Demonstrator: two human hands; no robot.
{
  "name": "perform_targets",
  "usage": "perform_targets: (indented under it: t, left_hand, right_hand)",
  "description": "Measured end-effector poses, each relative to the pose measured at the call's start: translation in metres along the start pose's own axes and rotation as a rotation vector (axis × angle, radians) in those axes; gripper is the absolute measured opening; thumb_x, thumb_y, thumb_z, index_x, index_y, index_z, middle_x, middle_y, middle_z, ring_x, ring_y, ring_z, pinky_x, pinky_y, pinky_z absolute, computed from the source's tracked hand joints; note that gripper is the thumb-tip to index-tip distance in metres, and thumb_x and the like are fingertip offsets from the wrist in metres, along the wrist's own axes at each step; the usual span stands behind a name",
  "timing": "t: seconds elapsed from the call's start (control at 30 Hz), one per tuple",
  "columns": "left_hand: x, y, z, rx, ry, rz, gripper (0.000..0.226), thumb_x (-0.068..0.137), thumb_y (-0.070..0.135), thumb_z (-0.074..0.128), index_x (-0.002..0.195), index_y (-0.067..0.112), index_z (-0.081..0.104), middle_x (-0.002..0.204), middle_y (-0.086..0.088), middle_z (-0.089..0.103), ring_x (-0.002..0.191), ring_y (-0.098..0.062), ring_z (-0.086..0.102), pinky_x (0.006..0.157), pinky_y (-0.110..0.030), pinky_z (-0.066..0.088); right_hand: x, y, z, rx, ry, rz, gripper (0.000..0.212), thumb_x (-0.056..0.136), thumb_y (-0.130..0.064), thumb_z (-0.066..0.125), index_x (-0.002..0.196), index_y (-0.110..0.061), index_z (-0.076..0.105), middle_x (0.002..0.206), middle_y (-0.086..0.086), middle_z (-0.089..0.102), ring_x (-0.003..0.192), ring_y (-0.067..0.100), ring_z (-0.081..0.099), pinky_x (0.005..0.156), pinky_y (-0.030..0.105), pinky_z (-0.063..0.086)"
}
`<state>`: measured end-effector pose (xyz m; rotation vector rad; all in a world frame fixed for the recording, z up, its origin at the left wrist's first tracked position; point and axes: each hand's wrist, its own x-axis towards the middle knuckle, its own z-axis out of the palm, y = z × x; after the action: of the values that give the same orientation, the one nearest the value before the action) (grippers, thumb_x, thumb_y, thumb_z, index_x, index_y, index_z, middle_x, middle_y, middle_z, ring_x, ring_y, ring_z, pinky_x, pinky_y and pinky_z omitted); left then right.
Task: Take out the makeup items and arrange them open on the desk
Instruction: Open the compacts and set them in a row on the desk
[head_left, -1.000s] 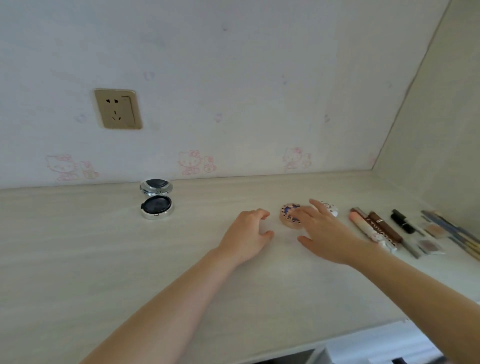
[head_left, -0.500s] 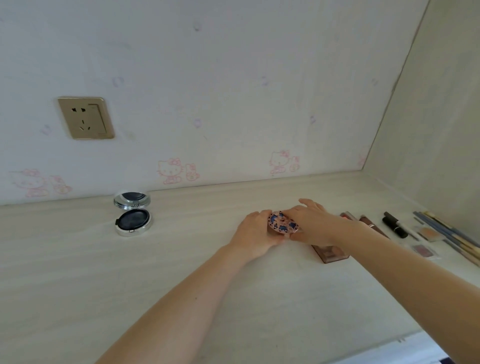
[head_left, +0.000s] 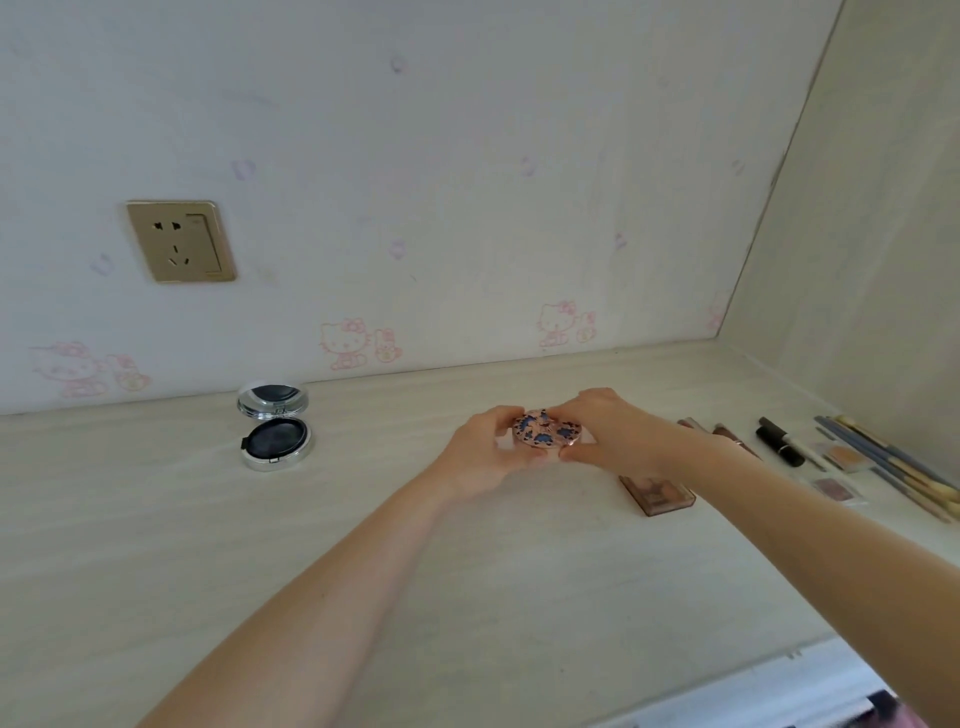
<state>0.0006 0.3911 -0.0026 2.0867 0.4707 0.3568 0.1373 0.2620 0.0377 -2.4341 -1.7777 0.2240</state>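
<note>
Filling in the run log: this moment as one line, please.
step: opening round patterned compact | left hand: holds it | right hand: holds it | lid: closed | silver compact: already open

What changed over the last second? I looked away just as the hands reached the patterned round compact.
The round patterned compact, then flat on the desk under the right hand's fingertips, is now lifted and gripped by both hands; the left hand, then resting beside it, closed onto its left edge. The silver compact stays open where it was, and the tubes and brushes at right look unmoved.
</note>
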Motion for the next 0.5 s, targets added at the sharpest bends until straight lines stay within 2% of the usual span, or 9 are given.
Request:
perform_targets:
  t: [0.07,0.13,0.17,0.23,0.3,0.37,0.43,0.47,0.5]
  left_hand:
    - [-0.009,0.0,-0.01,-0.132,0.0,-0.018,0.063,0.08,0.018,0.076,0.136,0.009,0.047,0.13,-0.001,0.058,0.119,-0.01,0.055,0.096,-0.021,0.045]
    - [-0.019,-0.001,-0.019,-0.207,0.008,-0.027,0.064,0.081,0.018,0.075,0.137,0.011,0.046,0.13,0.002,0.058,0.105,0.005,0.059,0.079,-0.005,0.045]
    - [-0.023,-0.001,-0.024,-0.239,0.02,-0.034,0.065,0.081,0.019,0.075,0.139,0.013,0.045,0.13,0.004,0.058,0.1,0.011,0.057,0.076,-0.004,0.044]
    - [-0.033,-0.002,-0.034,-0.313,0.056,-0.054,0.067,0.08,0.022,0.076,0.139,0.019,0.044,0.129,0.008,0.058,0.1,0.013,0.057,0.084,-0.013,0.044]
    - [-0.044,-0.005,-0.043,-0.404,0.1,-0.072,0.066,0.078,0.025,0.078,0.135,0.025,0.045,0.126,0.009,0.06,0.104,0.006,0.06,0.093,-0.025,0.045]
    - [-0.055,-0.007,-0.051,-0.568,0.152,-0.076,0.058,0.075,0.022,0.081,0.125,0.019,0.052,0.124,0.0,0.063,0.109,-0.009,0.062,0.099,-0.035,0.047]
    - [-0.067,-0.007,-0.059,-0.754,0.196,-0.079,0.054,0.068,0.022,0.083,0.114,0.012,0.055,0.122,-0.01,0.064,0.109,-0.022,0.064,0.097,-0.037,0.05]
    - [-0.073,-0.006,-0.064,-0.82,0.203,-0.081,0.055,0.065,0.025,0.083,0.111,0.011,0.056,0.121,-0.012,0.065,0.107,-0.026,0.065,0.095,-0.036,0.051]
    - [-0.079,-0.006,-0.069,-0.872,0.2,-0.083,0.056,0.063,0.026,0.082,0.111,0.01,0.056,0.119,-0.012,0.066,0.105,-0.029,0.066,0.094,-0.037,0.051]
  right_hand:
    - [-0.002,-0.009,-0.004,0.036,0.021,-0.019,0.038,0.092,-0.035,0.056,0.128,-0.024,0.053,0.109,0.001,0.059,0.109,0.021,0.045,0.096,0.038,0.038]
    - [-0.005,-0.019,-0.006,0.069,0.05,-0.039,0.041,0.093,-0.037,0.055,0.131,-0.024,0.053,0.115,0.0,0.062,0.109,0.019,0.049,0.095,0.036,0.039]
    - [-0.007,-0.025,-0.008,0.089,0.06,-0.045,0.042,0.093,-0.038,0.055,0.132,-0.025,0.053,0.118,-0.002,0.062,0.109,0.017,0.051,0.094,0.035,0.04]
    - [-0.009,-0.037,-0.01,0.139,0.076,-0.045,0.043,0.093,-0.04,0.055,0.134,-0.027,0.052,0.122,-0.007,0.062,0.108,0.013,0.054,0.089,0.031,0.042]
    - [-0.012,-0.051,-0.011,0.221,0.095,-0.027,0.041,0.091,-0.041,0.057,0.131,-0.031,0.054,0.118,-0.01,0.065,0.103,0.009,0.059,0.086,0.029,0.046]
    - [-0.014,-0.066,-0.01,0.325,0.146,-0.024,0.031,0.091,-0.04,0.058,0.121,-0.036,0.061,0.099,-0.011,0.07,0.083,-0.001,0.061,0.073,0.021,0.048]
    - [-0.016,-0.084,-0.01,0.439,0.206,-0.028,0.021,0.089,-0.038,0.059,0.109,-0.037,0.066,0.086,-0.009,0.07,0.063,-0.006,0.055,0.056,0.012,0.042]
    - [-0.016,-0.093,-0.009,0.504,0.232,-0.026,0.019,0.089,-0.037,0.06,0.107,-0.037,0.068,0.088,-0.011,0.07,0.066,-0.007,0.057,0.056,0.011,0.042]
    - [-0.017,-0.103,-0.007,0.572,0.253,-0.023,0.019,0.088,-0.036,0.062,0.106,-0.038,0.068,0.093,-0.015,0.071,0.076,-0.008,0.061,0.064,0.012,0.046]
